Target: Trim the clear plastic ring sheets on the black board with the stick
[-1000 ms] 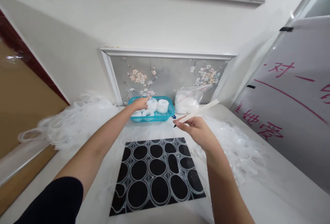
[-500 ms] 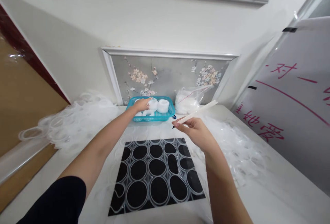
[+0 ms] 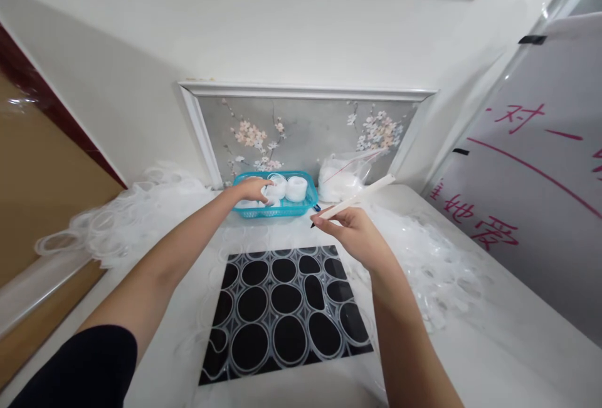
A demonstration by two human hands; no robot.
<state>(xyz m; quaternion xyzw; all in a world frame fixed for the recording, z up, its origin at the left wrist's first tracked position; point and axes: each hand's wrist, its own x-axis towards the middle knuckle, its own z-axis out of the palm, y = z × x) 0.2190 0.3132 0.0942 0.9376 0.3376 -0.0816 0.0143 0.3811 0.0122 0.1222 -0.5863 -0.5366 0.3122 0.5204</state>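
Inside the teal plastic basket (image 3: 306,209), my left hand (image 3: 251,188) has its fingers and thumb on the left side of a bundle of white rings (image 3: 276,187). A second rolled white bundle (image 3: 296,189) sits to its right in the basket. My right hand (image 3: 348,226) grips a slim white pen-like tool (image 3: 364,197) with a dark tip, slanted with the tip down to the left, above the table. Below both hands, a black sheet (image 3: 288,298) lies flat, covered with rows of pale translucent rings; some on it are bent out of round.
A heap of loose translucent rings (image 3: 141,220) lies to the left, and another pile (image 3: 437,264) to the right. Behind my right hand stands a clear bag (image 3: 345,176) with white contents. A wall with a framed floral panel (image 3: 305,132) closes the back; a whiteboard (image 3: 531,145) leans at right.
My left hand has shifted slightly left and toward me along the ring bundle, its fingers a little farther apart. My right hand keeps its grip on the white tool, nearly unmoved.
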